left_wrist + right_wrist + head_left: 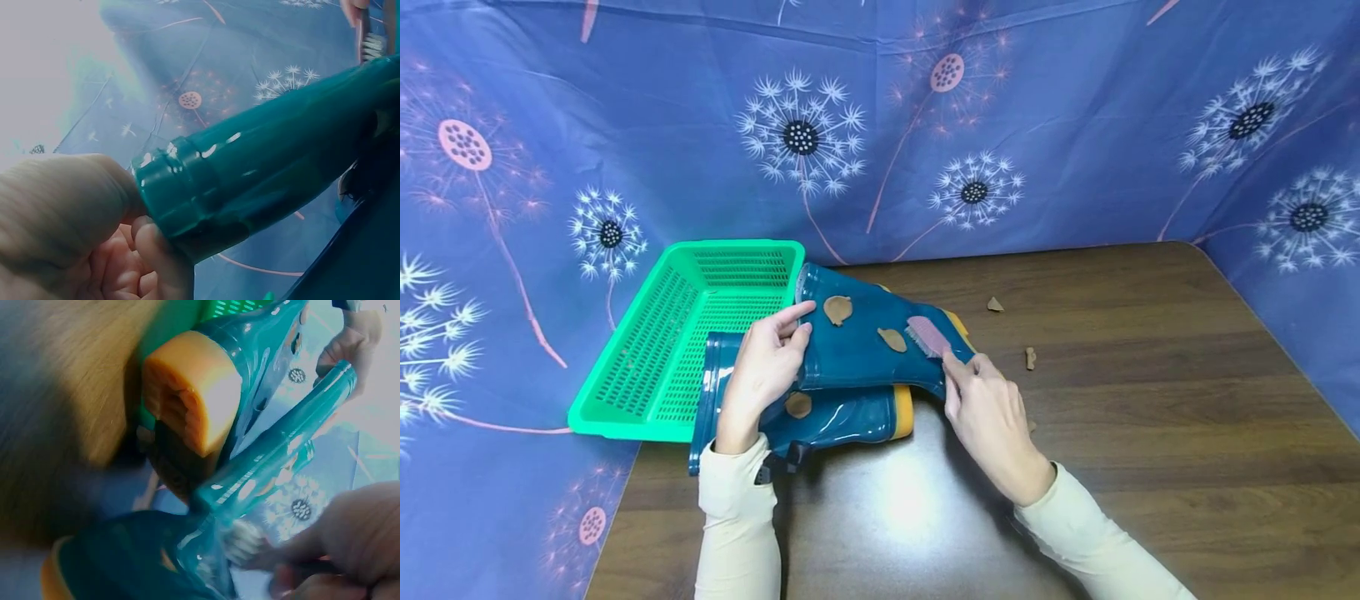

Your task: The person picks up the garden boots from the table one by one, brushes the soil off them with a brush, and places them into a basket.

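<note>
My left hand (pixel 765 360) pinches the open top of a teal rubber boot (pixel 857 358) between thumb and fingers, also seen in the left wrist view. In my right hand (pixel 992 412) is a brush with a pinkish back (pixel 930 335); its bristles touch or nearly touch the boot near the ankle. Two brown patches (pixel 838 310) stick to this boot's shaft. A second teal boot (pixel 842 425) with a yellow sole (pixel 903 410) lies under and in front of it, with another brown patch (pixel 798 406) on it. In the right wrist view the bristles (pixel 244 544) look blurred.
A green perforated basket (pixel 583 421) stands at the left, close against the boots. Small brown pieces (pixel 1030 358) lie on the wooden table (pixel 1180 400) to the right. A blue dandelion-print cloth (pixel 700 125) hangs behind the table and along its sides.
</note>
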{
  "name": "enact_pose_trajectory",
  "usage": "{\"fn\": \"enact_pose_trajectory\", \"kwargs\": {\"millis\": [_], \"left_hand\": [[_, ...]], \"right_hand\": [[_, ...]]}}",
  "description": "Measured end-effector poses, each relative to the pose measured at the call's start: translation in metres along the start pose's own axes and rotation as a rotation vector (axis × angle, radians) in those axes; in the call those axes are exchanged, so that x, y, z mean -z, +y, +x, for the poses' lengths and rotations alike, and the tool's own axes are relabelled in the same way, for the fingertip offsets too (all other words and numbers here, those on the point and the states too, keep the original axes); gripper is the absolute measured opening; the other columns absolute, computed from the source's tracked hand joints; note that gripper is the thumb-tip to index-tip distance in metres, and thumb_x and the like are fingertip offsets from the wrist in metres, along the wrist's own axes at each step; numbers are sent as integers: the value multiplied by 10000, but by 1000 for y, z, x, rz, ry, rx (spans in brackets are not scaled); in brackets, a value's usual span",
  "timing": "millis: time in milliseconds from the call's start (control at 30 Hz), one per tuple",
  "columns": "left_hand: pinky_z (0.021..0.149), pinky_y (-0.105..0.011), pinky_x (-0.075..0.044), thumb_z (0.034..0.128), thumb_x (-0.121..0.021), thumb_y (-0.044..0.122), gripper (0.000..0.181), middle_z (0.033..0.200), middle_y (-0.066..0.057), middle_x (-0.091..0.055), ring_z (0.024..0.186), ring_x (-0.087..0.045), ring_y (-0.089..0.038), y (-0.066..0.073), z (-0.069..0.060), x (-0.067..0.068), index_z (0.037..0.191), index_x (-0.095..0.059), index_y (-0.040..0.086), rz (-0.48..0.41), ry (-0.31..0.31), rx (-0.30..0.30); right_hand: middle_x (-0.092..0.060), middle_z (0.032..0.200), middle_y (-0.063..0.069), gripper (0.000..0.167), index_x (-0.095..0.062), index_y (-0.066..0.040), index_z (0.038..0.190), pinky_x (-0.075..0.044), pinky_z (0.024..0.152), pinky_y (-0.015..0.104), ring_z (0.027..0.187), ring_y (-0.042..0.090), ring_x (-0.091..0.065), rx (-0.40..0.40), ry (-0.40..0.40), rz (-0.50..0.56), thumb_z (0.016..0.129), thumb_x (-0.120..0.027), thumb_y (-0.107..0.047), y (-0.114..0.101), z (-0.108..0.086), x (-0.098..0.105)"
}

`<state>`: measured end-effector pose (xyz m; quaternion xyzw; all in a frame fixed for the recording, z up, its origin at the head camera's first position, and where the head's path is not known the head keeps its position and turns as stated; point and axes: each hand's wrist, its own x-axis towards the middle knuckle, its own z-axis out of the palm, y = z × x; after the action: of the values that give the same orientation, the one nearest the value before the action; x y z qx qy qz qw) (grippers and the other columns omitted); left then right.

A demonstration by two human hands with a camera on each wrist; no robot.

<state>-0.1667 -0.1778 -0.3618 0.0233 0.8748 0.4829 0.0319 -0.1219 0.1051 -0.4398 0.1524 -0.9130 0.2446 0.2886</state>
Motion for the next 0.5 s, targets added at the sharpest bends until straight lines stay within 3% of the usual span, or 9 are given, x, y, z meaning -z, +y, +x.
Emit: {"fn": "enact_pose_trajectory", "kwargs": {"millis": [100,233,333,400,500], "left_hand": [[489,-308,-445,1125,-514,208,437,691,-27,-485,509,-522,-217,0,0,0,1558,-560,179,-2,-2,0],[474,-299,-401,1126,-508,197,435,703,-33,-486,505,-486,-197,1,-1,0,1557,-562,169,7,4,0],[472,-293,-393,1128,-506,202,435,714,-39,-490,504,-479,-193,1,-1,-1,1558,-561,170,0,5,3],[471,-293,-396,1128,-506,205,434,711,-40,-490,505,-484,-198,1,0,-1,1558,-561,174,-6,5,5],[468,-295,-400,1128,-508,212,432,697,-38,-491,503,-491,-207,1,-1,-1,1556,-563,183,-10,8,12]], "right_hand": [[-601,778,88,285,-794,-53,1250,-408,444,296,504,143,-438,15,25,41,970,-752,-78,0,-1,0],[-539,729,53,290,-794,-59,1255,-301,441,235,514,92,-348,36,-17,58,969,-762,-95,-4,-1,0],[-538,722,75,264,-805,-50,1221,-339,424,273,488,119,-378,31,14,5,964,-755,-80,-5,0,0],[-561,741,83,265,-804,-49,1221,-364,422,295,483,130,-405,46,45,15,963,-749,-71,-6,0,0],[-543,737,66,277,-800,-50,1236,-358,430,282,495,117,-390,55,30,41,964,-754,-77,-5,1,0]]}}
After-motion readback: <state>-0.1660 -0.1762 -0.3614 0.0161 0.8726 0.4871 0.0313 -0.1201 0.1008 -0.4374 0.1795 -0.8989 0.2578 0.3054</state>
